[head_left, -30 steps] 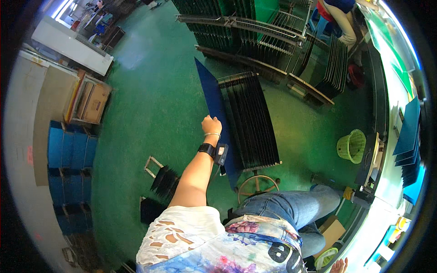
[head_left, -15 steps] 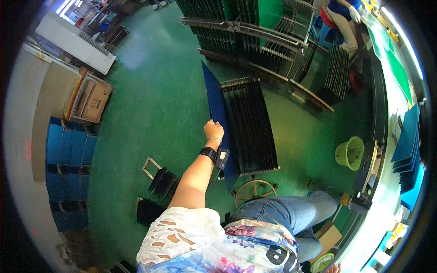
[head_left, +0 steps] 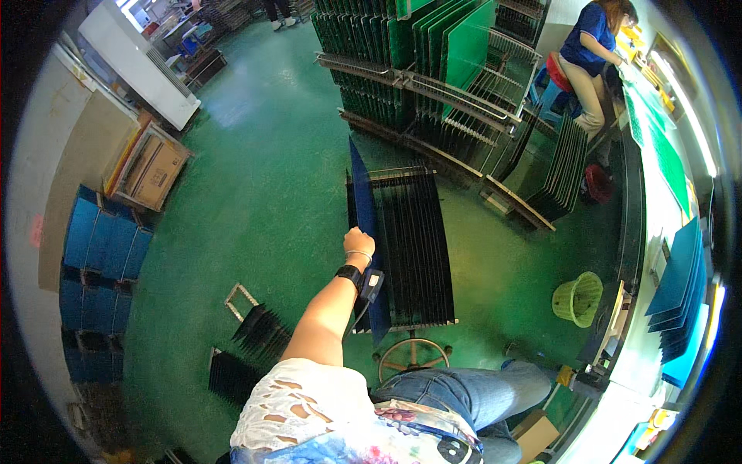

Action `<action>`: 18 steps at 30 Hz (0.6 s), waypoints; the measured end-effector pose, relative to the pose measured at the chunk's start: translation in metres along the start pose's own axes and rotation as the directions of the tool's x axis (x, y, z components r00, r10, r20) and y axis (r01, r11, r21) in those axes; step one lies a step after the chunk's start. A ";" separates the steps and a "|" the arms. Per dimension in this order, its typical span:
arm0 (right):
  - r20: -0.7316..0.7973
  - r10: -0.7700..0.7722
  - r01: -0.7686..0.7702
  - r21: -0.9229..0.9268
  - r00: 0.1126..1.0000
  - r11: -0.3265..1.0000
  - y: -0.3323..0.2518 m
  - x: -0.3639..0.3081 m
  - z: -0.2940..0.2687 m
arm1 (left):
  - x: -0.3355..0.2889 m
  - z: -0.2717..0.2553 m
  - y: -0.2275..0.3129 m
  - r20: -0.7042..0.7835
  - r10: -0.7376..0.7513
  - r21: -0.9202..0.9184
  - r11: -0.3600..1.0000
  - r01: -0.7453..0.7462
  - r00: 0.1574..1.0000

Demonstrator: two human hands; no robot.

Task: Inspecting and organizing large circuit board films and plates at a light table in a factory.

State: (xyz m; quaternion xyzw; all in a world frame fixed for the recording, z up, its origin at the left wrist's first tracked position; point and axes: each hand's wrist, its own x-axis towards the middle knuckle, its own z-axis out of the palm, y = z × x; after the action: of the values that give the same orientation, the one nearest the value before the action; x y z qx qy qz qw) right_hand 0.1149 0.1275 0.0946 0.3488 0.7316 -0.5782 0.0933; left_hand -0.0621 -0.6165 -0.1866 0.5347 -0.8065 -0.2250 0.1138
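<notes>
Grasping a thin, flat, rectangular dark-blue panel [head_left: 363,197] with the left hand [head_left: 359,241], clenched at about the middle of its long left edge. Cannot tell the state of the right hand, out of view. As for the panel's place, lies close against the left hand, reaching both farther and nearer than the knuckles, at the left end of a rectangular rack [head_left: 413,247] filled with close, dark parallel rows; cannot tell whether seated in a slot there. Shows dark printing, too small to read, on a brown cardboard box [head_left: 153,174] at the left, and a bold dark print on the white floral shirt [head_left: 309,406] at the near side. Stands steeply, seen almost edge-on, with the long axis running near to far, slanting slightly leftward at the far end. Points far toward a tall metal rack of upright green panels [head_left: 464,46], and near toward a brown spoked wheel [head_left: 413,353], just to its right.
</notes>
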 end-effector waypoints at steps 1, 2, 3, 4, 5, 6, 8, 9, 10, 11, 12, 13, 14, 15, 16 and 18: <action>-0.007 0.018 -0.018 0.008 1.000 1.000 -0.001 0.001 0.001 | 0.000 -0.004 0.006 0.039 -0.060 -0.013 0.998 0.060 0.997; -0.009 0.015 -0.015 0.010 1.000 1.000 -0.004 0.000 0.002 | 0.002 -0.003 0.007 0.040 -0.058 -0.017 0.998 0.059 0.998; -0.004 0.026 -0.026 0.011 1.000 1.000 -0.007 -0.001 0.004 | 0.003 -0.001 0.007 0.055 -0.045 -0.014 0.999 0.046 0.997; 0.004 0.038 -0.038 0.013 0.999 0.999 -0.011 -0.002 0.008 | 0.005 -0.003 0.008 0.067 -0.032 -0.008 0.999 0.033 0.997; 0.005 0.036 -0.037 0.016 0.999 0.999 -0.014 -0.004 0.013 | 0.007 -0.004 0.009 0.069 -0.059 -0.007 0.998 0.060 0.996; 0.007 0.026 -0.027 0.012 1.000 1.000 -0.018 -0.007 0.018 | 0.010 -0.005 0.009 0.068 -0.057 -0.007 0.998 0.058 0.996; -0.004 0.014 -0.014 0.013 1.000 1.000 -0.020 -0.008 0.020 | 0.013 -0.008 0.018 0.139 -0.097 0.019 0.995 0.095 0.986; 0.026 -0.011 0.010 0.029 1.000 1.000 -0.018 -0.007 0.018 | 0.014 -0.006 0.022 0.128 -0.114 0.009 0.994 0.113 0.985; 0.052 -0.040 0.037 0.051 0.998 0.998 -0.016 -0.009 0.015 | 0.017 -0.003 0.026 0.133 -0.098 0.001 0.995 0.098 0.986; 0.037 -0.042 0.040 0.066 0.998 0.997 -0.020 -0.013 0.021 | 0.021 0.002 0.026 0.113 -0.100 -0.010 0.995 0.102 0.989; 0.000 -0.035 0.035 0.054 0.999 0.998 -0.027 -0.015 0.029 | 0.026 0.005 0.028 0.095 -0.097 -0.025 0.995 0.100 0.991; -0.052 -0.026 0.029 0.049 0.998 0.998 -0.037 -0.024 0.036 | 0.033 0.011 0.012 0.114 -0.104 -0.053 0.992 0.111 0.988; -0.053 -0.054 0.061 0.140 0.997 0.988 -0.051 -0.031 0.048 | 0.043 0.014 -0.001 0.150 -0.089 -0.086 0.991 0.103 0.985; -0.119 -0.087 0.113 0.227 0.989 0.967 -0.050 -0.038 0.053 | 0.044 0.005 0.012 0.277 -0.105 -0.041 0.992 0.121 0.955; 0.024 -0.187 0.181 0.158 0.982 0.971 0.006 -0.006 -0.020 | 0.032 0.001 0.048 0.448 -0.080 0.001 0.996 0.089 0.891; -0.381 -0.050 0.139 0.209 0.923 0.968 -0.047 -0.048 0.043 | 0.029 0.009 0.032 0.523 0.132 -0.122 0.989 -0.080 0.842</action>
State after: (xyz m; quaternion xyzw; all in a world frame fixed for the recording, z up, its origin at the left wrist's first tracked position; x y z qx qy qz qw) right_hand 0.1102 0.0646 0.1435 0.4249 0.6795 -0.5866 -0.1169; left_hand -0.1029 -0.6303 -0.1804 0.4006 -0.8233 -0.3951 -0.0752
